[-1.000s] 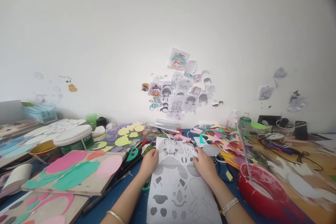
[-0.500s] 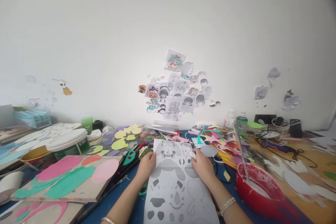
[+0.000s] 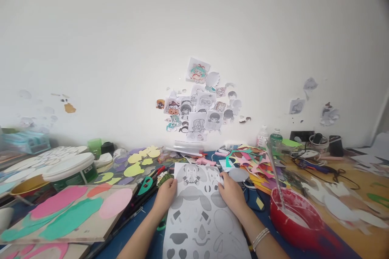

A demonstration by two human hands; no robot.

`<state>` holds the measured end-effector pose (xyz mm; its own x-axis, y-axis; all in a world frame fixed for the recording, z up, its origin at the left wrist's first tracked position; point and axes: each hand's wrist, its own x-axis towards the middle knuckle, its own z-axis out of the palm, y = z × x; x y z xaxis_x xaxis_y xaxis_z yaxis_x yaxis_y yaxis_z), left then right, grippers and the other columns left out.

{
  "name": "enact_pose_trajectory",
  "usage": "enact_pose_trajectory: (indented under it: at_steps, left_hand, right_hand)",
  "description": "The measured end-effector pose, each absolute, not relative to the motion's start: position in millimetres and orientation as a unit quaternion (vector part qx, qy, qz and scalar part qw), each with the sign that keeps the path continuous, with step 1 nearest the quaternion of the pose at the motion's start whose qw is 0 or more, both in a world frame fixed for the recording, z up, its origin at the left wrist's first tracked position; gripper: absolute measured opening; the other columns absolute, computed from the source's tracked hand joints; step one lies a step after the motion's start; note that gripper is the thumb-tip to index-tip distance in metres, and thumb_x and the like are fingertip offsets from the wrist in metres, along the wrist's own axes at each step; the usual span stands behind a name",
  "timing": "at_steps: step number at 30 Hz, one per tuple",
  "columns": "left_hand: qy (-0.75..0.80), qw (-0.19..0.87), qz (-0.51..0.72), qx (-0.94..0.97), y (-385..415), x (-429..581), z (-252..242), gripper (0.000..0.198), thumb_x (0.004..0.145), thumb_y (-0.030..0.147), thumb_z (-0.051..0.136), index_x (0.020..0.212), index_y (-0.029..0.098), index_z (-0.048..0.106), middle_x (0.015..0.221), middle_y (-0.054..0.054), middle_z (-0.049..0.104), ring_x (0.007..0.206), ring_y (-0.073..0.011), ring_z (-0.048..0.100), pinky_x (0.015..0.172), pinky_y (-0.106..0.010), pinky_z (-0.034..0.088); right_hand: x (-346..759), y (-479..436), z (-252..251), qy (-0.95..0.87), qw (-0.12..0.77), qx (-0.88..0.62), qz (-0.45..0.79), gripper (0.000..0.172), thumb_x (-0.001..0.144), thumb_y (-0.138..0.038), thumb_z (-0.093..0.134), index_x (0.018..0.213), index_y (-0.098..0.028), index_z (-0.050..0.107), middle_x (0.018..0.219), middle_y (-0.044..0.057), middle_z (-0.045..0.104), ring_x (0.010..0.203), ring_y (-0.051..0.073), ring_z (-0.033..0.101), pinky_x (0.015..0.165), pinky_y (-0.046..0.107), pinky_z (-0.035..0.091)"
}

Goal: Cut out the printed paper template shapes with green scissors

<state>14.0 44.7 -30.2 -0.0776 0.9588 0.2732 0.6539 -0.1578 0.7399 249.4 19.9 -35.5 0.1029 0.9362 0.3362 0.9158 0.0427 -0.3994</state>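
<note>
A white sheet of paper [image 3: 197, 194] printed with grey cartoon parts and a small figure is held up in front of me. My left hand [image 3: 168, 191] pinches its left edge near the top. On the opposite edge my right hand [image 3: 230, 190] grips the sheet, with the fingertips partly behind the paper. Close to my left hand lie a green cut-out with holes [image 3: 145, 185] and a dark green striped object [image 3: 164, 179]. A red pot [image 3: 296, 218] holding white paste and a metal spoon [image 3: 275, 170] stands to the right of my right forearm.
Boards with pink and green paper cut-outs [image 3: 73, 214] lie at left, beside a white-lidded tub [image 3: 69, 168]. Colourful paper scraps [image 3: 252, 166], bottles [image 3: 276, 139] and cables [image 3: 322, 166] cover the back right. Printed drawings [image 3: 199, 107] are stuck on the wall.
The view has turned slightly to the right, so most things sit a little further left. Both hands keep their hold on the paper sheet, which has barely moved.
</note>
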Motion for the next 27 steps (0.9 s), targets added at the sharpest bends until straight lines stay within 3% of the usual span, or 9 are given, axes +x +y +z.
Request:
enact_pose_trajectory:
  at_steps: [8, 11, 14, 17, 22, 27]
  left_hand:
    - [0.61, 0.184, 0.41, 0.652, 43, 14, -30, 0.027, 0.074, 0.034, 0.033, 0.052, 0.021, 0.04, 0.052, 0.0, 0.048, 0.057, -0.0178, 0.049, 0.054, -0.026, 0.033]
    - [0.603, 0.176, 0.424, 0.653, 40, 14, -29, 0.026, 0.075, 0.036, 0.033, 0.054, 0.021, 0.041, 0.052, 0.002, 0.047, 0.056, -0.0167, 0.048, 0.054, -0.025, 0.033]
    - [0.59, 0.166, 0.443, 0.654, 37, 14, -26, 0.024, 0.075, 0.037, 0.035, 0.059, 0.021, 0.042, 0.05, 0.004, 0.043, 0.053, -0.0151, 0.045, 0.053, -0.024, 0.032]
    - [0.57, 0.156, 0.464, 0.66, 33, 16, -21, 0.025, 0.077, 0.039, 0.035, 0.064, 0.021, 0.045, 0.05, 0.005, 0.04, 0.052, -0.0141, 0.043, 0.052, -0.023, 0.032]
    - [0.545, 0.15, 0.494, 0.661, 22, 19, -12, 0.027, 0.08, 0.042, 0.033, 0.076, 0.021, 0.05, 0.053, 0.005, 0.045, 0.053, -0.0144, 0.046, 0.053, -0.024, 0.035]
    - [0.553, 0.133, 0.537, 0.623, 20, 8, 1, 0.026, 0.078, 0.042, 0.037, 0.078, 0.02, 0.051, 0.059, 0.002, 0.053, 0.056, -0.0153, 0.049, 0.055, -0.024, 0.037]
  right_hand:
    - [251, 21, -37, -0.652, 0.332, -0.681, 0.023, 0.027, 0.076, -0.018, 0.044, 0.102, -0.016, 0.05, 0.095, 0.009, 0.062, 0.082, 0.023, 0.059, 0.063, 0.027, 0.038]
    - [254, 26, -41, -0.614, 0.425, -0.662, 0.075, 0.029, 0.074, -0.021, 0.045, 0.102, -0.015, 0.05, 0.082, 0.007, 0.063, 0.075, 0.022, 0.059, 0.063, 0.028, 0.039]
    - [259, 32, -43, -0.53, 0.563, -0.601, 0.202, 0.036, 0.071, -0.029, 0.048, 0.103, -0.012, 0.048, 0.065, 0.002, 0.06, 0.065, 0.02, 0.059, 0.063, 0.028, 0.042]
    - [261, 33, -42, -0.456, 0.641, -0.516, 0.338, 0.043, 0.066, -0.036, 0.055, 0.101, -0.011, 0.049, 0.068, 0.003, 0.063, 0.067, 0.021, 0.06, 0.063, 0.028, 0.044]
    - [256, 26, -34, -0.469, 0.67, -0.429, 0.383, 0.037, 0.064, -0.04, 0.06, 0.09, -0.014, 0.053, 0.073, 0.006, 0.066, 0.067, 0.021, 0.061, 0.061, 0.028, 0.045]
    - [258, 24, -26, -0.548, 0.605, -0.515, 0.26, 0.033, 0.077, -0.043, 0.042, 0.091, -0.014, 0.05, 0.071, 0.006, 0.064, 0.06, 0.018, 0.059, 0.054, 0.025, 0.043]
